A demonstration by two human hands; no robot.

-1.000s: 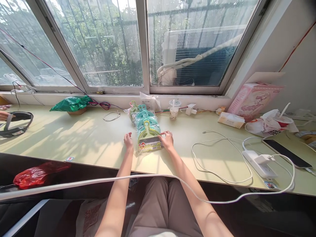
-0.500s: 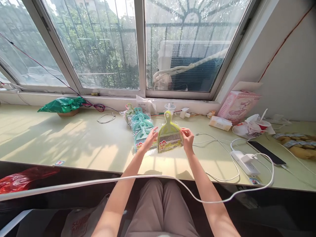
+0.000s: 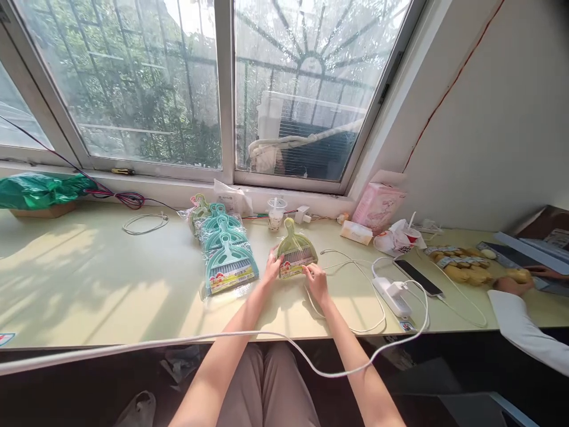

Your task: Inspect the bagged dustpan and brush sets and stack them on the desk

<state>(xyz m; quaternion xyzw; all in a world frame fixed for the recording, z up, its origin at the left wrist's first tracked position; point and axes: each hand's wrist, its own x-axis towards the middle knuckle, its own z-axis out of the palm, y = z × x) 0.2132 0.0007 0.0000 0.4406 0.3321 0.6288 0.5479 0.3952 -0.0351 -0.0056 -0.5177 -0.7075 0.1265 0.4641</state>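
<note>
Between my hands is a small yellow-green dustpan and brush set (image 3: pixel 294 243) in clear wrapping, its handle pointing away from me. My left hand (image 3: pixel 271 267) is closed on its left edge, thumb over the front. With pinched fingers my right hand (image 3: pixel 316 281) grips the lower right corner. Just to the left lie several wrapped dustpan sets in an overlapping row; the nearest is a blue-green dustpan set (image 3: pixel 231 265) with a grey-bristled brush and a printed card. Pink and green handles show at the row's far end.
A white power strip (image 3: pixel 391 296), a phone (image 3: pixel 418 277) and loose cables lie to the right. A lidded cup (image 3: pixel 275 214) stands behind the dustpan. At far right, another person's hand (image 3: pixel 513 284) is beside wrapped yellow-brown items (image 3: pixel 462 264). A white cable (image 3: pixel 178 340) crosses in front of my arms.
The view has turned right, bringing another person's arm into sight. My left hand now grips the dustpan set's left side, and my right hand has shifted down to its lower corner.
</note>
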